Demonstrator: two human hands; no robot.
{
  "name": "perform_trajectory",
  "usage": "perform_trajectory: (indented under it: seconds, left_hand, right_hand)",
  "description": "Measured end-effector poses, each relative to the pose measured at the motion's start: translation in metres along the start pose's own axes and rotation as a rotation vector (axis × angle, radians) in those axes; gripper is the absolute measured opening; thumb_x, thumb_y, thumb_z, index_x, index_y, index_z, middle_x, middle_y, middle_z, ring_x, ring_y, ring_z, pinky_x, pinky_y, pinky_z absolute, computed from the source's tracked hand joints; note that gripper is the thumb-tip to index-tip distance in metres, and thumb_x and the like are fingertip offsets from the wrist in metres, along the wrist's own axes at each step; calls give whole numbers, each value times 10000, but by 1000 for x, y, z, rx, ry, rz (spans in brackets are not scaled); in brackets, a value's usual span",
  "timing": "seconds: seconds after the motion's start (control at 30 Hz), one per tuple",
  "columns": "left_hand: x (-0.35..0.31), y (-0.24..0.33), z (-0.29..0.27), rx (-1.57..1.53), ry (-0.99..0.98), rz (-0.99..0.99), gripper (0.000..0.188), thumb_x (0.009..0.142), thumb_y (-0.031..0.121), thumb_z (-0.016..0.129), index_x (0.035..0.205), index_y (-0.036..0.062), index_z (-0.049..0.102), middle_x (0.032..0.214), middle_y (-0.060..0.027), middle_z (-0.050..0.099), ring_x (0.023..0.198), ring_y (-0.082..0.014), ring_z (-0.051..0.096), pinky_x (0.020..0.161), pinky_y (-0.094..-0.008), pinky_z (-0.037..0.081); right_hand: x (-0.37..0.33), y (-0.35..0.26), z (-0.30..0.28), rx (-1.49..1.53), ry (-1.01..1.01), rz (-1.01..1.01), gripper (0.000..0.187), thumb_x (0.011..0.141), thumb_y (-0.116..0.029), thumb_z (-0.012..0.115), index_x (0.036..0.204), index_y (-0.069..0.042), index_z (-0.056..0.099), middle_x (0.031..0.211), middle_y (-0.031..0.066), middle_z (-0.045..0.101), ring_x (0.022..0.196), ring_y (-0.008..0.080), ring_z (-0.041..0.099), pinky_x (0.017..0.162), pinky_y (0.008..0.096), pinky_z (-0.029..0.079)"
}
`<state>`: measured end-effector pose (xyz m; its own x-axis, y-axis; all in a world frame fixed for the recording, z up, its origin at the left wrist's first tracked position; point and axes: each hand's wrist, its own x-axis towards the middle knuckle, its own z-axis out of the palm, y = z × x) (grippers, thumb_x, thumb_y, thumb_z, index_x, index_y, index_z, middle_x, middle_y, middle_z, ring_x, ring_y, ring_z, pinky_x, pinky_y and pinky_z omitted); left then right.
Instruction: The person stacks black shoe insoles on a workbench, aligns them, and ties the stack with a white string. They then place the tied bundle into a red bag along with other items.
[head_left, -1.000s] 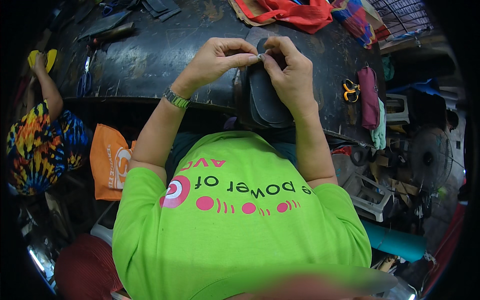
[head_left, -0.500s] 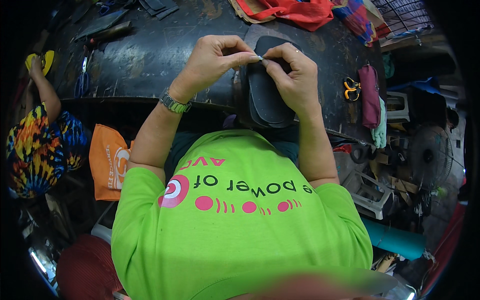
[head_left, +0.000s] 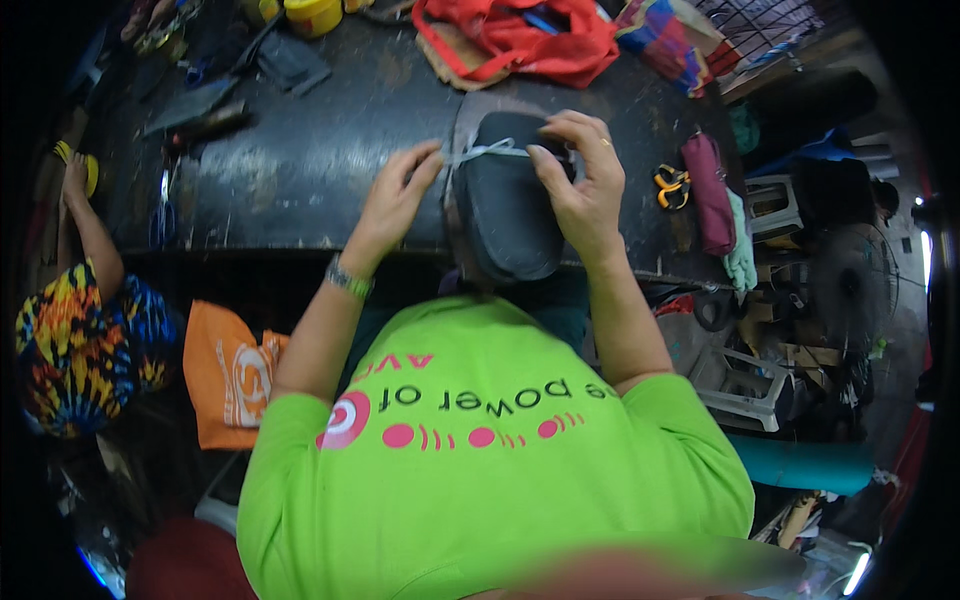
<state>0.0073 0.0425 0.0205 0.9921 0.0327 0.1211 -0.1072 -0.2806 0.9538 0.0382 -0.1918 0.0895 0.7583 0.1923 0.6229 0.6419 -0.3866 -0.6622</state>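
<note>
A stack of black, rounded sole-shaped pieces [head_left: 515, 220] lies on the dark table in front of me. A pale, thin tie strip [head_left: 492, 149] crosses its far part, with a knot or loop on top. My left hand [head_left: 398, 195] is beside the stack's left edge, its thumb and fingers pinched at the strip's left end. My right hand [head_left: 590, 185] is over the stack's right edge. Its thumb tip is at the strip's right end, with a gap between thumb and forefinger.
Blue-handled scissors [head_left: 163, 215] lie to the left, orange-and-black snips [head_left: 671, 187] and a maroon pouch [head_left: 708, 195] to the right. A red bag [head_left: 525, 45] sits at the back. Another person in a tie-dye shirt [head_left: 95, 345] is at the far left.
My hands have moved apart from a close pinch above the stack. The strip now shows stretched across the stack. The view has shifted slightly.
</note>
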Motion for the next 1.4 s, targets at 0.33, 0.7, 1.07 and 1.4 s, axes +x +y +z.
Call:
perform_trajectory:
  seconds: [0.33, 0.7, 1.07, 1.4]
  left_hand:
    - [-47, 39, 41, -786, -157, -230, 778, 1000, 450, 572, 1530, -10, 234, 1463, -181, 386, 1320, -248, 464, 1090, -340, 407]
    - [-8, 41, -43, -822, 97, -101, 794, 833, 39, 694, 1517, -28, 296, 1282, -180, 569, 1069, -221, 648, 893, -320, 574]
    - [31, -9, -90, -486, 169, -226, 708, 882, 184, 740, 1460, -56, 408, 1317, -195, 561, 1192, -208, 565, 982, -284, 479]
    - [40, 83, -46, 214, 252, 574, 394, 855, 184, 747, 1227, 78, 678, 1407, -144, 524, 1258, -293, 541, 1048, -394, 428]
  right_hand:
    - [-35, -1, 33, 1021, 115, 776, 452, 1007, -300, 603, 1378, -76, 476, 1188, 62, 605, 1041, 142, 616, 878, 276, 527]
    - [37, 6, 83, 730, -251, 489, 692, 932, -381, 704, 1454, -18, 430, 1254, 120, 595, 1137, 192, 570, 987, 318, 451]
    - [140, 175, 52, -889, -446, 7, 724, 797, -394, 753, 1423, -131, 503, 1337, 164, 600, 1302, 332, 509, 1114, 635, 277]
    - [103, 140, 9, -630, -753, 53, 313, 794, -149, 645, 1094, -74, 692, 890, 209, 703, 877, 380, 678, 852, 496, 495]
